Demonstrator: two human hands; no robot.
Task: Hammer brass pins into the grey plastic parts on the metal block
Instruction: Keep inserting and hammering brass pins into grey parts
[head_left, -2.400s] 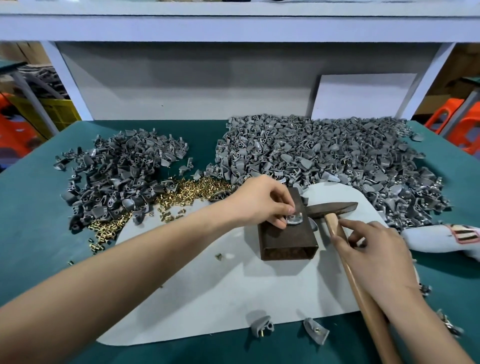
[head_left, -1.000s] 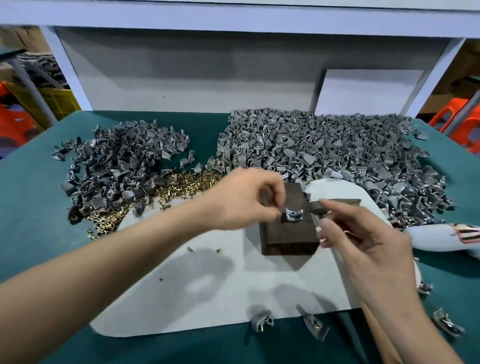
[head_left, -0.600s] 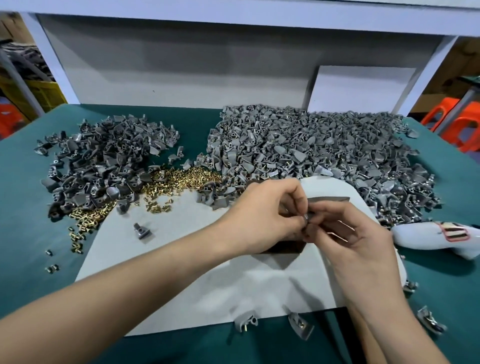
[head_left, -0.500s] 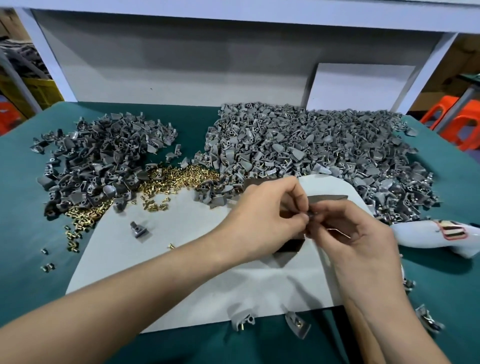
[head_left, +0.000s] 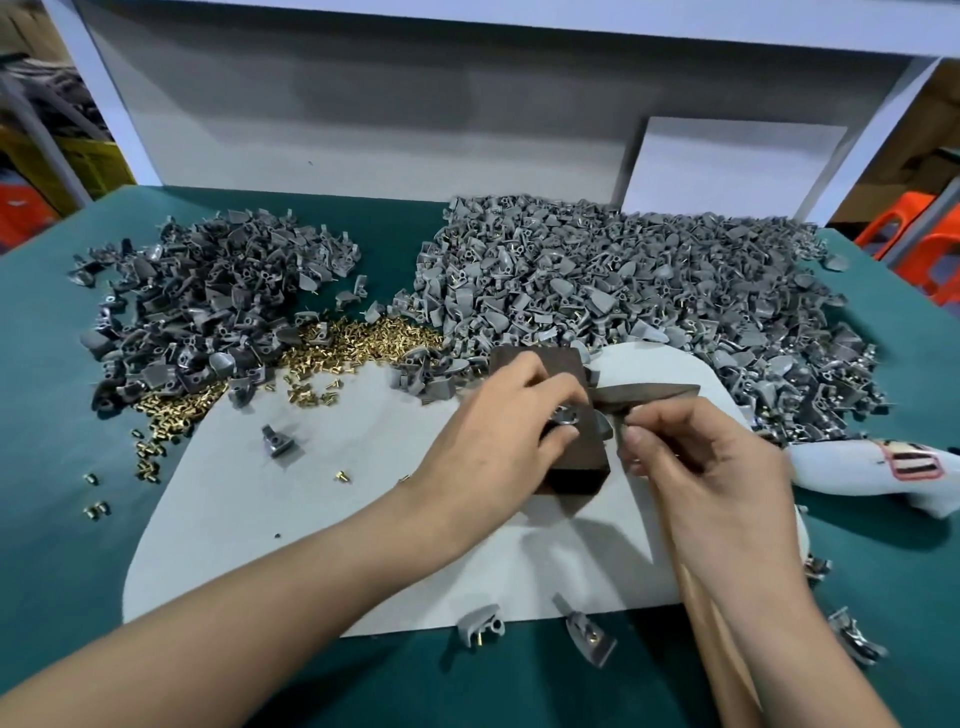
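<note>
- Green table (head_left: 62, 467): hands have parted, uncovering the metal block (head_left: 576, 457).
- Left hand (head_left: 498, 431) pinches the grey plastic part (head_left: 566, 415) on it.
- Right hand (head_left: 701, 467), grip narrow, contents unclear, hovers by the hammer (head_left: 654, 392); striking looks next.

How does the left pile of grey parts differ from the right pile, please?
The left pile is smaller; the right pile spreads much wider. The left pile looks darker grey, the right pile lighter. The left pile lies clear of the block; the right pile runs up to its far end. Both lie on the green table, with loose brass pins between them.
</note>
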